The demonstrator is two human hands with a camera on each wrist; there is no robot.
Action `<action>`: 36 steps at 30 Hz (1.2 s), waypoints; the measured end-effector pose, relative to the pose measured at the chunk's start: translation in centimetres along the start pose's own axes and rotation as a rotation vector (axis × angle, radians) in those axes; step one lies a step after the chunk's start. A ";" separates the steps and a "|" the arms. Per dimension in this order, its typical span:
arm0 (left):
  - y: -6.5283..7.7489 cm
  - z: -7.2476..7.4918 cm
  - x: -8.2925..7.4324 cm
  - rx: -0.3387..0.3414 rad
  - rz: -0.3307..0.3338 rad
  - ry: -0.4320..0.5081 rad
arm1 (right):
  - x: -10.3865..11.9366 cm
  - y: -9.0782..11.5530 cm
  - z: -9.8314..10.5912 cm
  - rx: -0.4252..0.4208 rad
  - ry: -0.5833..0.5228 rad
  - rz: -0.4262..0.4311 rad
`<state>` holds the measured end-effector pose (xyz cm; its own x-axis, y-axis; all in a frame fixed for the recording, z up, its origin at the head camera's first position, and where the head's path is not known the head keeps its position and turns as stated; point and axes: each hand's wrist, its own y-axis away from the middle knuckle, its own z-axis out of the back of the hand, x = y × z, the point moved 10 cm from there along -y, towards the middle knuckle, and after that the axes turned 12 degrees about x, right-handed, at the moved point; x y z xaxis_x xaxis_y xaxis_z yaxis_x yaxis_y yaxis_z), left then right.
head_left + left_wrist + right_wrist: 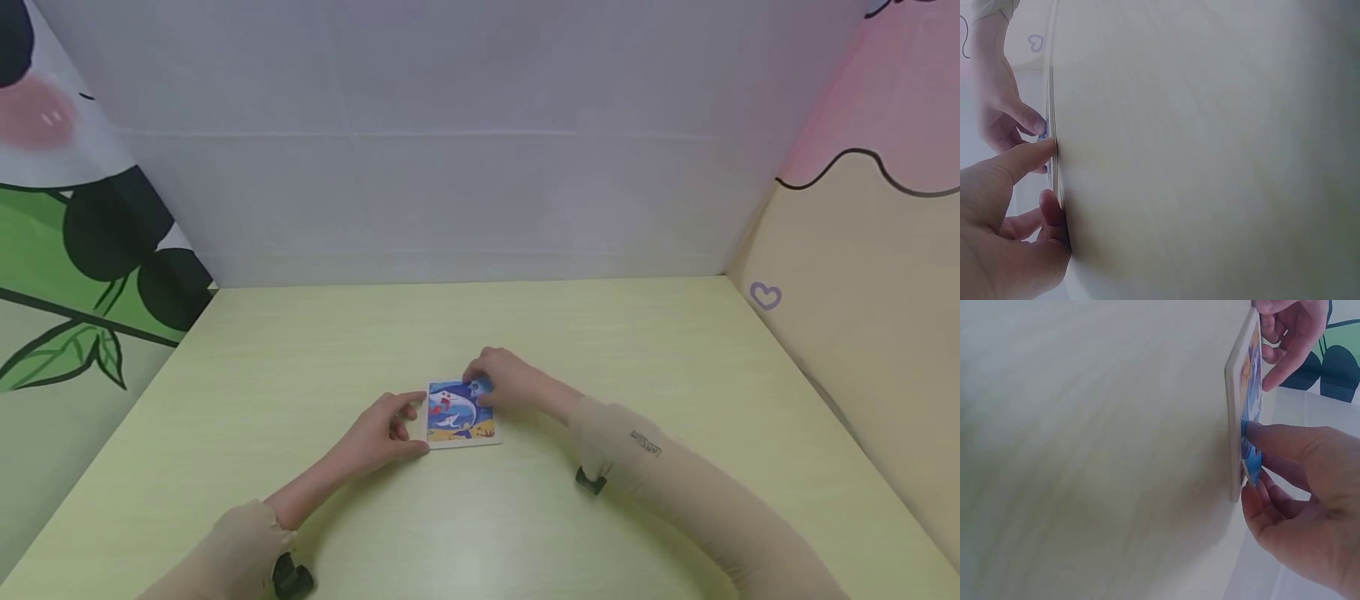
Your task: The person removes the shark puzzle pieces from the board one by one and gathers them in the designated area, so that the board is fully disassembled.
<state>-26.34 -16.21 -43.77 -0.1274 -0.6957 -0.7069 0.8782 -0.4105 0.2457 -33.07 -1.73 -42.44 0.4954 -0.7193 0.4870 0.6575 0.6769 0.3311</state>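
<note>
A small square picture puzzle [450,412] with a blue sea-animal scene and a pale border lies flat on the table. My left hand [382,437] is at its left side. The index fingertip and thumb touch the edge near the upper and lower left corners, and the other fingers are bent beneath the palm. At the upper right corner, my right hand [510,379] pinches a blue puzzle piece [1252,470] between thumb and fingers. That piece sits tilted, one edge raised off the board [1233,419]. The fingers partly hide that corner of the picture.
The pale yellow tabletop [600,333] extends around the puzzle. A white wall [465,200] stands behind it, with printed panels at left and right [862,275]. A dark wrist device [591,481] hangs below the right sleeve, another [292,577] by the left.
</note>
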 end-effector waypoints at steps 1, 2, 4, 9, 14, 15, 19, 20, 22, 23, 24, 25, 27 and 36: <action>0.0 0.0 0.1 -0.002 0.001 0.000 | -0.1 0.1 0.0 -0.015 -0.019 -0.001; -0.1 0.0 0.1 -0.001 -0.002 -0.003 | -0.2 0.2 0.0 -0.032 -0.042 -0.003; -0.1 0.0 0.0 -0.004 -0.009 -0.005 | -0.5 0.4 0.1 -0.066 -0.087 -0.008; -0.1 0.0 0.1 -0.004 -0.008 -0.013 | -0.9 0.7 0.2 -0.110 -0.119 -0.013; -0.3 -0.2 0.4 0.003 -0.010 -0.020 | -0.5 0.7 0.3 -0.042 -0.074 0.029; -0.3 -0.2 0.5 0.004 -0.009 -0.020 | -0.5 0.6 0.3 -0.020 -0.057 0.037; -0.4 -0.2 0.5 0.004 -0.003 -0.023 | -0.2 0.4 0.5 0.036 0.000 0.071; -0.4 -0.2 0.4 0.003 -0.002 -0.025 | -0.2 0.3 0.6 0.042 0.006 0.078; -0.3 -0.1 0.3 0.002 -0.003 -0.028 | -0.1 0.3 0.7 0.043 0.016 0.087; -0.3 -0.1 0.2 0.002 -0.004 -0.028 | -0.1 0.2 0.7 0.043 0.024 0.090; -0.3 -0.1 0.2 0.001 -0.004 -0.027 | -0.1 0.2 0.8 0.042 0.032 0.092; -0.4 0.0 0.2 0.001 -0.001 -0.027 | 0.0 0.2 0.8 0.039 0.045 0.093; -0.3 0.0 0.2 0.003 0.000 -0.024 | 0.0 0.2 0.9 0.029 0.092 0.092; -0.2 -0.1 0.1 0.008 0.007 -0.011 | -0.6 1.3 2.4 -0.090 0.247 0.141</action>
<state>-26.48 -16.17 -43.93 -0.1265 -0.7052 -0.6976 0.8756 -0.4099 0.2556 -33.82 -0.05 -40.33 0.7010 -0.6432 0.3082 0.6148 0.7640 0.1960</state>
